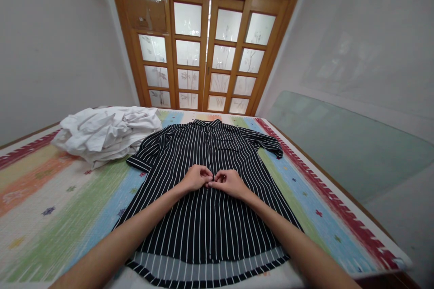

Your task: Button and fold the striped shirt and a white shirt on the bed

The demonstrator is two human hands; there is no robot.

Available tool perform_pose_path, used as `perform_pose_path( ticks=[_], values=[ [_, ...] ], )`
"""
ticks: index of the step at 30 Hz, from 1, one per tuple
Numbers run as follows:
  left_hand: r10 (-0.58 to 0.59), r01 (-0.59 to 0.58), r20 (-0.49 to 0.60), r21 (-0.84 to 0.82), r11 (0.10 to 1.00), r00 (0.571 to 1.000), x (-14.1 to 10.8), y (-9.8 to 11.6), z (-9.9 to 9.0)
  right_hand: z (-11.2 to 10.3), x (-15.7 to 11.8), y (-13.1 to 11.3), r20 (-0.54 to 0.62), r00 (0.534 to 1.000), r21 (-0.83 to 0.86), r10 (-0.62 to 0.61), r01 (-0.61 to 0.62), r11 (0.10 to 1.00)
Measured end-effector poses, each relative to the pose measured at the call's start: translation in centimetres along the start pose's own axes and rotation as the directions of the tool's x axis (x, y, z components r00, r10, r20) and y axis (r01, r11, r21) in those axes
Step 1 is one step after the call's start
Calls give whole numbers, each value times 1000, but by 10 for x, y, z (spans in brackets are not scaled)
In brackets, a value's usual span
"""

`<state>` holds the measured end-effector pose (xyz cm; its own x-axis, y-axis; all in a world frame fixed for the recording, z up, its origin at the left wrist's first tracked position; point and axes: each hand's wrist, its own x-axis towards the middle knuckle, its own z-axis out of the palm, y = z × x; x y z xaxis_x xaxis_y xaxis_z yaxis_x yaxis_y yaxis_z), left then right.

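Observation:
A black shirt with white stripes [190, 226] lies spread front side up, its collar at the far end and its hem toward me. Over the middle of its front placket, my left hand [198, 177] pinches the fabric with fingers closed. Just to the right, my right hand [230, 183] pinches at the same spot, its fingertips almost touching those of the left. Whatever button sits between the fingertips is too small and covered to make out. Both short sleeves are spread outward.
A heap of white cloth [108, 133] lies at the back left, close to the shirt's left sleeve. A colourful striped cover [81, 207] lies over the table. Behind stand wooden doors with glass panes [206, 49]; a pale glass panel [339, 140] leans at the right wall.

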<state>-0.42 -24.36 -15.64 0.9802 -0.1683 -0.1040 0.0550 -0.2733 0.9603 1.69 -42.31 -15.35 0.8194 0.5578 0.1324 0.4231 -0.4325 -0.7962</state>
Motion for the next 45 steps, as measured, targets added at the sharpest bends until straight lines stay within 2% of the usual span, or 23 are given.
perform_pose_path(
  ticks=[3,5,10,13,18,21,30,35,39,45],
  values=[
    [-31,31,-8,-6,999,999,-1,1,2,1,1,-4,-16,1000,-99,-2,1,995],
    [-60,59,-21,-9,998,998,-2,1,3,0,2,-2,-25,999,-75,23,-25,997],
    [-99,98,-36,-43,994,994,-3,4,3,-1,3,6,60,981,225,185,-194,955],
    [-104,99,-39,-114,988,994,-3,5,3,-1,3,7,74,976,299,204,-217,929],
    [-105,86,-86,-200,976,991,-3,3,1,0,3,8,63,984,313,164,-175,933],
    [-104,84,-74,-235,968,992,-4,3,0,0,3,10,56,984,298,168,-177,938],
    [-118,85,-109,-271,959,987,-5,3,4,0,2,9,84,981,344,172,-191,919],
    [-116,72,-158,-256,964,981,-6,5,5,2,-1,8,51,995,300,86,-97,949],
    [-114,74,-137,-267,961,984,-8,5,5,6,-3,8,-22,1000,204,13,-8,979],
    [-34,8,-188,-137,991,982,-8,1,3,7,-4,5,-71,996,107,-47,55,993]
  ],
)
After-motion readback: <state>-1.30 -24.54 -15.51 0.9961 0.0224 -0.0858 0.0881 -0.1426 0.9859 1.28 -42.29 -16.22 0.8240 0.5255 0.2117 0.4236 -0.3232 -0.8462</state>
